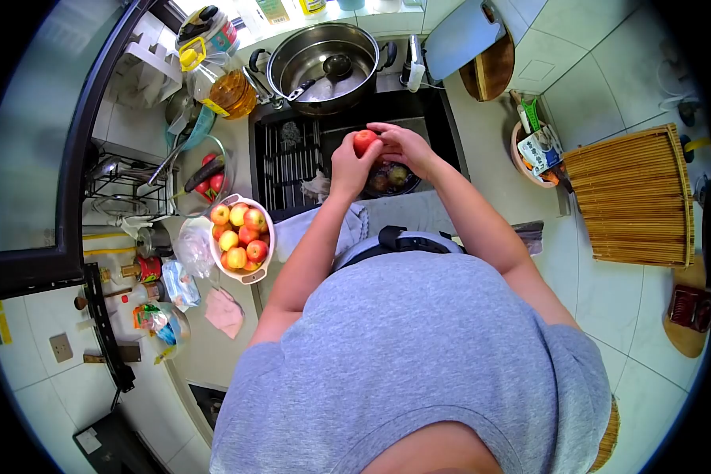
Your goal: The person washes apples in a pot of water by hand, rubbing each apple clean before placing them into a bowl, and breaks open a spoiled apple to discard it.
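Note:
Above the dark sink (457, 146), a red apple (364, 142) is between my two hands. My left hand (351, 164) is closed round its near left side, thumb across the front. From the right, my right hand (409, 150) cups it, fingers curving along the far side; their exact contact is hard to make out. Below the hands, a dark bowl (413, 186) in the sink holds several roundish fruits (389, 178), partly hidden by my right hand and wrist. To the left, a pale pink basket (253, 276) is filled with red and yellow apples (239, 229).
A large steel pot (292, 59) with a ladle (336, 68) stands behind the sink. On the left are an oil bottle (231, 93), a glass bowl (227, 178) of vegetables and a dish rack (126, 178). A utensil container (518, 158) and bamboo mat (628, 197) are right.

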Demonstrator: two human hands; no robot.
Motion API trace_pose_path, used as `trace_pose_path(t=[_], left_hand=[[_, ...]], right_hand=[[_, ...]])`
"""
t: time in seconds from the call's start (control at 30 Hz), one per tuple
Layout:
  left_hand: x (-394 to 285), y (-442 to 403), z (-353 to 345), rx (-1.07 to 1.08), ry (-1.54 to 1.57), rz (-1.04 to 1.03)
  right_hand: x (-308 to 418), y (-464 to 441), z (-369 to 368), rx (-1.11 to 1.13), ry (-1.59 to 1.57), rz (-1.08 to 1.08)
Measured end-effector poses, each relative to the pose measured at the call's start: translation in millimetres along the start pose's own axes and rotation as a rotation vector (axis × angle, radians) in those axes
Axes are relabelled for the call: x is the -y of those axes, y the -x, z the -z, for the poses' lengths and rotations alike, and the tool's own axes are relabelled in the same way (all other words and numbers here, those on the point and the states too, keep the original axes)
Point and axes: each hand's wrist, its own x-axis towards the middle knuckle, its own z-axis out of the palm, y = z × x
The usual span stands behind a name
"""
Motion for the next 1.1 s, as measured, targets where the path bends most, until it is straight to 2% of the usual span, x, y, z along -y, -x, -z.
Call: trace_pose_path(t=[0.03, 0.1, 0.13, 0.17, 0.23, 0.27, 0.3, 0.37, 0.4, 0.43, 0.5, 0.53, 0.6, 0.63, 0.7, 0.73, 0.77, 0.83, 0.9, 0.97, 1.03, 1.1], left_hand=[[8, -4, -4, 0.0, 0.0, -0.001], [23, -11, -12, 0.161, 0.372, 0.189], [10, -10, -17, 0.112, 0.339, 0.117], [-3, -4, -22, 0.005, 0.162, -0.022], [-30, 7, -24, -0.057, -0.024, -0.03], [-42, 12, -22, -0.053, -0.153, 0.094], [-43, 13, -21, -0.051, -0.153, 0.093], [-45, 13, -21, -0.175, -0.008, 0.053], [-41, 10, -22, -0.176, -0.006, 0.052], [-32, 6, -24, -0.154, 0.269, 0.299], [-26, -3, -20, -0.11, 0.724, 0.731], [-29, -5, -12, -0.028, 0.842, 0.84], [-35, -10, -1, 0.102, 0.985, 0.984], [-35, -10, 1, 0.174, 0.945, 0.961], [-44, -7, -2, 0.251, 0.931, 0.87], [-51, -5, -6, 0.15, 0.89, 0.797], [-52, -3, -12, 0.156, 0.889, 0.795], [-52, 1, -19, 0.074, 0.797, 0.602], [-48, 3, -23, 0.05, 0.819, 0.573], [-44, 3, -28, -0.144, 0.893, 0.613], [-50, 2, -23, -0.223, 0.869, 0.565], [-54, 0, -13, -0.09, 0.848, 0.57]], right_hand=[[0, 2, -5, 0.0, 0.0, 0.001], [-2, 2, -16, 0.18, -0.072, 0.174], [-10, -6, -24, 0.08, -0.165, 0.237], [-16, -15, -24, 0.08, -0.166, 0.236], [-16, -28, -26, -0.049, -0.335, 0.224], [-9, -24, -26, -0.057, -0.441, 0.046], [-10, -25, -28, -0.058, -0.443, 0.047], [-11, -27, -33, -0.117, -0.273, 0.117], [-22, -31, -35, -0.174, -0.053, 0.358], [-18, -25, -34, -0.103, 0.157, 0.458], [-19, -14, -49, -0.109, 0.211, 0.517], [-22, -13, -50, -0.105, 0.213, 0.514], [-22, -9, -52, -0.12, 0.415, 0.761], [-16, -8, -51, -0.115, 0.418, 0.762], [-6, -4, -48, -0.132, 0.263, 0.511], [-5, -12, -46, -0.141, 0.185, 0.415], [0, -15, -42, -0.147, 0.184, 0.418], [15, -14, -37, -0.011, -0.081, 0.07], [15, -16, -34, 0.033, -0.068, 0.053], [10, -19, -35, 0.129, 0.069, 0.221], [16, -10, -37, 0.167, 0.044, 0.234], [29, 0, -32, 0.335, -0.1, 0.168]])
